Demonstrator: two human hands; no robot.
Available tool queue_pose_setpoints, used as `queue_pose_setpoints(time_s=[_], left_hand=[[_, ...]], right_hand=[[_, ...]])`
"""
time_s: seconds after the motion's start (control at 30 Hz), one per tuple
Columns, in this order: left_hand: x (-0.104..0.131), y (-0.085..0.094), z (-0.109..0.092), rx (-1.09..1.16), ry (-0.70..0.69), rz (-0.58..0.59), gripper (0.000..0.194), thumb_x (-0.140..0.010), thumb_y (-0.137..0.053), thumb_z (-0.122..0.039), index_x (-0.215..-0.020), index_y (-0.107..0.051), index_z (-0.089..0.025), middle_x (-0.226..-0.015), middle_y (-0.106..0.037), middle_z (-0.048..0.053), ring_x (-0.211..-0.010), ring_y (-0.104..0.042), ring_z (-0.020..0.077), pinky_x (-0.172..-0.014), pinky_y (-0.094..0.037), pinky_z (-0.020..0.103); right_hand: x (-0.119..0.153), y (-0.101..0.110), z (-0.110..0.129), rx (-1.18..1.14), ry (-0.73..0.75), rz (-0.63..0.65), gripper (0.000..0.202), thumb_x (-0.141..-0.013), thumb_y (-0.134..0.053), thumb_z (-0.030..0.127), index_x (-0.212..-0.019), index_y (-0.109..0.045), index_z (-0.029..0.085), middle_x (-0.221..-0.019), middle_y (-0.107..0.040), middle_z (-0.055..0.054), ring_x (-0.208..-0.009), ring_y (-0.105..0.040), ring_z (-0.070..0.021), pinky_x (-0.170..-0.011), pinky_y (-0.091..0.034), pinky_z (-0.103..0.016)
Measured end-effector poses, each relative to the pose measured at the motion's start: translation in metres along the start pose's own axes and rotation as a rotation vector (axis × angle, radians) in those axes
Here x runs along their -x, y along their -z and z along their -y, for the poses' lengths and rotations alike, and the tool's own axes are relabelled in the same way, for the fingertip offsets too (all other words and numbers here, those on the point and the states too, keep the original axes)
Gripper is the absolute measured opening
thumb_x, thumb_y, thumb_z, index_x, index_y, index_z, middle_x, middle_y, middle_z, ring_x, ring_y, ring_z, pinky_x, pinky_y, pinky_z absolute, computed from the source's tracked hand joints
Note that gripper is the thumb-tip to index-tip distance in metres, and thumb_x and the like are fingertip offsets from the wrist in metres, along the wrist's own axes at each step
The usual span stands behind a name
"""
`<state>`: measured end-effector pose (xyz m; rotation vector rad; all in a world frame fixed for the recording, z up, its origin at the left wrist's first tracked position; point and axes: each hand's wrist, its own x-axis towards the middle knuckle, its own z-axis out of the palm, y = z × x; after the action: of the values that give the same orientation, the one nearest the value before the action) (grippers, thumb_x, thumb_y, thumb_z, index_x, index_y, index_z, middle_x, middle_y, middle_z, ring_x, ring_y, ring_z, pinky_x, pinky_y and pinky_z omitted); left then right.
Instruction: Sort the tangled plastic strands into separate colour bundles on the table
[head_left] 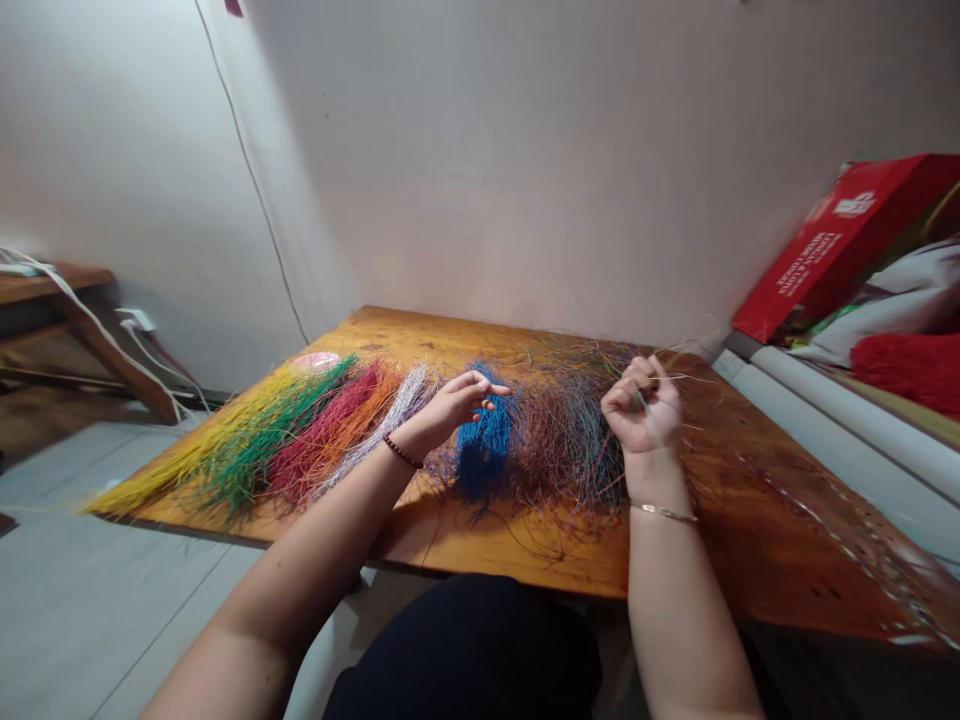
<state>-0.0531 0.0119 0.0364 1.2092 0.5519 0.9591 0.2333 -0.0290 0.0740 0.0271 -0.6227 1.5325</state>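
My right hand (643,408) is closed in a fist above the right part of a wooden table (585,565). A few thin pale strands (694,378) stick out of its fingers. My left hand (466,400) hovers by a bundle of blue strands (484,450), its index finger stretched out, the other fingers bent, and nothing visible in it. Between the hands lies a tangled heap of mixed brown, grey and bluish strands (562,445). To the left lie bundles of white (405,395), orange (367,415), red (315,430), green (259,445) and yellow strands (187,450).
A pink round object (315,362) sits behind the green bundle. At the right, a red box (832,240) leans near white and red cloth (911,365). Some thin shiny strands (832,530) lie on the table's right side. A wall (525,170) stands behind.
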Motion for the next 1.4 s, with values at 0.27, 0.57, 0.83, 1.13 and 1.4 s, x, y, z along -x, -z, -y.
queue_pose_setpoints(time_s=[0.27,0.57,0.83,1.13,1.4], left_hand=[[0.01,-0.015,-0.001,-0.266,0.122,0.254,0.028,-0.085,-0.061,-0.043,-0.087,-0.054,-0.017,-0.094,-0.066,0.005,-0.073,-0.054,0.0087,-0.062,-0.04,0.02],[0.006,-0.017,0.006,-0.351,0.139,0.257,0.032,-0.083,-0.062,-0.045,-0.092,-0.061,-0.014,-0.072,-0.053,-0.001,-0.054,-0.037,0.0053,-0.048,-0.024,0.019],[0.004,-0.014,0.01,-0.366,0.137,0.195,0.038,-0.085,-0.06,-0.045,-0.103,-0.067,-0.013,-0.069,-0.055,0.001,-0.054,-0.037,0.0059,-0.047,-0.023,0.019],[0.008,-0.018,0.01,-0.47,0.251,0.376,0.043,-0.081,-0.063,-0.049,-0.102,-0.072,-0.012,-0.062,-0.059,0.002,-0.049,-0.036,0.0059,-0.046,-0.022,0.021],[0.01,-0.021,0.012,-0.598,0.287,0.415,0.048,-0.081,-0.061,-0.054,-0.105,-0.074,-0.015,-0.065,-0.064,0.004,-0.045,-0.034,0.0057,-0.042,-0.019,0.021]], right_hand=[[0.006,0.004,0.017,-0.191,0.001,0.205,0.036,-0.098,-0.038,0.028,-0.065,-0.027,0.021,-0.051,-0.019,0.009,-0.039,-0.011,-0.0069,-0.038,-0.011,-0.022],[0.014,-0.004,0.02,-0.504,-0.03,0.281,0.035,-0.097,-0.04,0.036,-0.065,-0.033,0.021,-0.048,-0.023,0.008,-0.037,-0.012,-0.0068,-0.039,-0.01,-0.024],[0.025,-0.017,0.02,-0.782,-0.009,0.288,0.037,-0.093,-0.046,0.042,-0.063,-0.04,0.021,-0.046,-0.026,0.006,-0.036,-0.01,-0.0059,-0.04,-0.007,-0.026],[0.018,-0.007,0.026,-0.499,-0.007,0.306,0.039,-0.097,-0.037,0.042,-0.065,-0.032,0.021,-0.046,-0.024,0.008,-0.037,-0.01,-0.0071,-0.038,-0.01,-0.025],[0.017,-0.006,0.026,-0.385,0.005,0.289,0.037,-0.098,-0.035,0.039,-0.066,-0.031,0.021,-0.046,-0.025,0.008,-0.037,-0.012,-0.0077,-0.038,-0.012,-0.025]])
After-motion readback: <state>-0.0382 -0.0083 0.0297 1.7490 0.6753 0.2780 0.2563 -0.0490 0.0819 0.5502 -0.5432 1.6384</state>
